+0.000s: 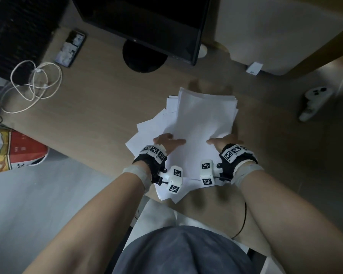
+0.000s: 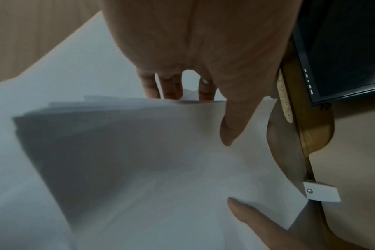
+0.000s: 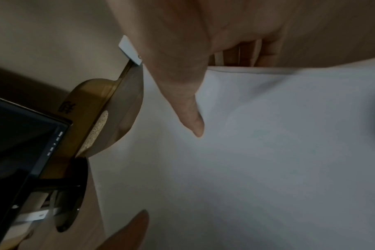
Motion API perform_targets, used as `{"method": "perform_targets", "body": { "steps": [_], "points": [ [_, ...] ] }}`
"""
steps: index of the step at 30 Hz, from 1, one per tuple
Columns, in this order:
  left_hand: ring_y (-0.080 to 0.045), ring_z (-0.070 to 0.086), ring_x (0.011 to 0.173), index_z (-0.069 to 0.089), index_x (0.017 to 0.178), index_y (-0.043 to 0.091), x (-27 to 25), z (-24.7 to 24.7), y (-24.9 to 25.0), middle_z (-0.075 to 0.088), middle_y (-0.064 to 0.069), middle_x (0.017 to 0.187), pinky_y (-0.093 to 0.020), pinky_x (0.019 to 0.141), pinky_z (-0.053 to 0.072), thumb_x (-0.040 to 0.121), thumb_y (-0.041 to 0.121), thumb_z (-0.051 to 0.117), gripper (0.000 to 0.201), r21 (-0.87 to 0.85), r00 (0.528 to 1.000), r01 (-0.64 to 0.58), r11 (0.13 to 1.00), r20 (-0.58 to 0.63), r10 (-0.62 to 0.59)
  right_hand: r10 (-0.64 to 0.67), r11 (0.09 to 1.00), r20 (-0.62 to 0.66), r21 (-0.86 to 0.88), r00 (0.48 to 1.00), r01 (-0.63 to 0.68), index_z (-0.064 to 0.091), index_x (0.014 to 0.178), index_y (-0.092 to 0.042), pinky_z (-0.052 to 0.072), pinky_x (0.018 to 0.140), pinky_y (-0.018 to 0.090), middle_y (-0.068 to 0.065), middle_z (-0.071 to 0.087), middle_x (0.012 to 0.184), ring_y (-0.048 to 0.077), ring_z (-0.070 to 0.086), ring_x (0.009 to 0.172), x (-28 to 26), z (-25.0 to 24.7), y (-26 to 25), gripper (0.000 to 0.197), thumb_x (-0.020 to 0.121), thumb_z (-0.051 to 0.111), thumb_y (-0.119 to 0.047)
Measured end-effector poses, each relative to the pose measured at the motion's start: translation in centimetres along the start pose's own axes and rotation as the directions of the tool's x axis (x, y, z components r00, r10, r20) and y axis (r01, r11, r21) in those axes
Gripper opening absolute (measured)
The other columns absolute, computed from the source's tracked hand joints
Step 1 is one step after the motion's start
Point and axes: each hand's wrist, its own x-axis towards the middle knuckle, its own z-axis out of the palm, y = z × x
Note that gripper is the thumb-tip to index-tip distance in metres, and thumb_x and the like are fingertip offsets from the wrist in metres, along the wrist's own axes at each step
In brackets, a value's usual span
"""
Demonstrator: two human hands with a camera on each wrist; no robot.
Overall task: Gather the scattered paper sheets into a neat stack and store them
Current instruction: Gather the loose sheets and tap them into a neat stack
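A loose stack of white paper sheets point(image 1: 203, 115) lies between my hands over the wooden desk point(image 1: 99, 115), and several sheets fan out at its left side. My left hand point(image 1: 167, 144) pinches the stack's left edge, thumb point(image 2: 231, 128) on top and fingers point(image 2: 167, 88) underneath. At the right edge, my right hand point(image 1: 223, 143) holds it the same way, with the thumb point(image 3: 193, 118) on the top sheet point(image 3: 268, 152) and the fingers point(image 3: 235, 55) behind the edge. The stack point(image 2: 139, 152) is uneven, its corners offset.
A black monitor point(image 1: 147, 22) on a round stand stands at the back. Left of it lie a phone point(image 1: 70, 49) and a coiled white cable point(image 1: 34, 84). A white controller point(image 1: 315, 101) lies at the right and a white panel point(image 1: 275, 32) at the back right. A red bag point(image 1: 14, 151) sits on the floor to the left.
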Motion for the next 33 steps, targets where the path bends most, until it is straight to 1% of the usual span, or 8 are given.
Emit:
{"method": "perform_targets", "body": {
  "steps": [6, 9, 12, 15, 18, 20, 25, 33],
  "points": [
    [-0.029, 0.057, 0.112, 0.057, 0.112, 0.02, 1.2, 0.6, 0.7, 0.06, -0.009, 0.123, -0.041, 0.102, 0.045, 0.038, 0.066, 0.072, 0.09, -0.162, 0.999, 0.014, 0.987, 0.038, -0.008, 0.018, 0.985, 0.046, 0.169, 0.999, -0.025, -0.009, 0.151, 0.0, 0.034, 0.111, 0.05, 0.018, 0.033, 0.153, 0.037, 0.038, 0.136, 0.6, -1.3, 0.1, 0.123, 0.077, 0.073, -0.052],
    [-0.029, 0.062, 0.1, 0.06, 0.106, 0.017, 0.6, 0.8, 0.8, 0.064, -0.014, 0.115, -0.03, 0.08, 0.045, 0.058, 0.057, 0.08, 0.066, -0.203, 0.999, 0.021, 0.979, 0.042, -0.013, 0.034, 0.964, 0.073, 0.26, 0.997, -0.052, 0.033, 0.146, -0.004, 0.052, 0.089, 0.049, 0.015, 0.061, 0.114, 0.037, 0.06, 0.102, 0.3, -1.9, 0.6, 0.101, 0.07, 0.08, -0.05],
    [-0.027, 0.062, 0.094, 0.061, 0.114, 0.007, 0.7, 0.9, 0.9, 0.065, -0.013, 0.109, -0.031, 0.08, 0.047, 0.07, 0.045, 0.081, 0.062, -0.213, 1.0, -0.021, 0.977, 0.015, 0.025, 0.01, 0.962, 0.085, 0.271, 0.996, -0.032, 0.054, 0.128, -0.004, 0.056, 0.075, 0.04, 0.006, 0.058, 0.078, 0.027, 0.056, 0.068, -0.4, -1.8, 0.8, 0.072, 0.073, 0.08, -0.044],
    [-0.027, 0.059, 0.094, 0.06, 0.108, 0.005, 1.0, 0.7, 1.0, 0.062, -0.012, 0.109, -0.035, 0.087, 0.049, 0.073, 0.034, 0.081, 0.05, -0.208, 0.998, -0.049, 0.977, 0.014, 0.054, -0.023, 0.959, 0.027, 0.283, 0.999, 0.014, 0.052, 0.127, 0.0, 0.053, 0.083, 0.039, 0.01, 0.066, 0.103, 0.027, 0.06, 0.08, -0.6, -1.1, 0.3, 0.072, 0.073, 0.081, -0.04],
    [-0.022, 0.056, 0.086, 0.057, 0.106, 0.003, 1.5, 0.1, 1.1, 0.059, -0.007, 0.097, -0.026, 0.07, 0.044, 0.076, 0.029, 0.08, 0.046, -0.176, 0.995, -0.099, 0.979, -0.015, 0.098, 0.019, 0.941, 0.032, 0.337, 0.999, -0.029, 0.042, 0.137, 0.0, 0.051, 0.08, 0.036, 0.012, 0.062, 0.125, 0.028, 0.059, 0.091, -0.8, -0.4, -0.1, 0.089, 0.07, 0.083, -0.043],
    [-0.023, 0.057, 0.091, 0.049, 0.115, 0.005, 2.0, -0.3, 0.9, 0.057, -0.006, 0.102, -0.026, 0.071, 0.043, 0.077, 0.023, 0.079, 0.052, -0.187, 0.994, -0.106, 0.977, -0.013, 0.105, 0.03, 0.93, 0.039, 0.365, 0.999, -0.042, 0.043, 0.138, 0.0, 0.051, 0.077, 0.035, 0.013, 0.063, 0.121, 0.029, 0.059, 0.091, -0.9, -0.1, -0.4, 0.088, 0.072, 0.082, -0.043],
    [-0.037, 0.056, 0.112, 0.021, 0.127, 0.019, 4.3, -2.4, 0.2, 0.051, -0.019, 0.13, -0.052, 0.101, 0.043, 0.071, 0.027, 0.084, 0.085, -0.257, 0.998, -0.017, 0.966, 0.059, 0.034, 0.044, 0.932, 0.097, 0.355, 0.994, -0.076, 0.053, 0.131, -0.002, 0.047, 0.063, 0.031, 0.014, 0.064, 0.11, 0.03, 0.06, 0.086, -2.3, 0.9, -1.3, 0.079, 0.071, 0.08, -0.046],
    [-0.034, 0.047, 0.127, 0.02, 0.146, 0.006, 6.2, -5.4, 0.1, 0.043, -0.015, 0.14, -0.044, 0.105, 0.04, 0.073, 0.015, 0.081, 0.096, -0.232, 0.976, -0.1, 0.967, 0.167, 0.141, -0.042, 0.851, 0.011, 0.525, 0.999, 0.03, 0.06, 0.115, -0.004, 0.043, 0.08, 0.028, 0.006, 0.063, 0.11, 0.023, 0.057, 0.093, -5.0, 3.3, -2.0, 0.049, 0.076, 0.082, -0.025]
  ]
}}
